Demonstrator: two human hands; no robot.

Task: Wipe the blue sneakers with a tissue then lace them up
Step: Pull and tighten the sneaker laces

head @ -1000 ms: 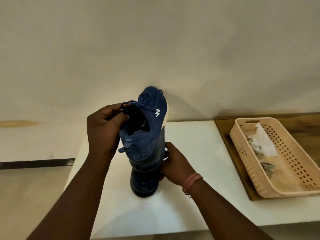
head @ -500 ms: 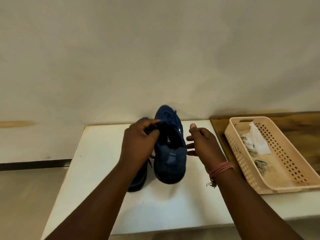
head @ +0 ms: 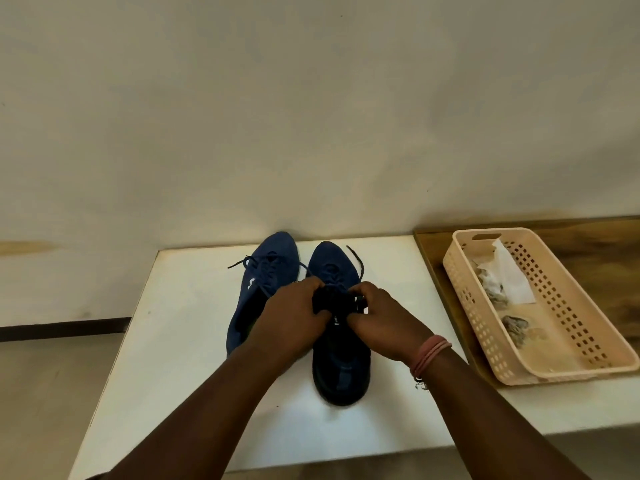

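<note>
Shoes: two blue sneakers, left sneaker (head: 263, 292) and right sneaker (head: 341, 348), stand side by side on the white worktop (head: 180, 341).
Hands: left hand (head: 294, 313) and right hand (head: 381, 317) both grip the right sneaker's tongue.
Hidden: the hands cover its laces.
Basket (head: 571, 341): right, holds used tissues (head: 502, 282).

Both arms reach forward, bare forearms converging toward the middle. Left hand (head: 292, 311) has fingers curled, back of hand up, gripping the tongue area of the right sneaker (head: 341, 355). Right hand (head: 382, 318) mirrors it, fingers curled on the same spot, pink bands (head: 431, 353) on the wrist.
</note>
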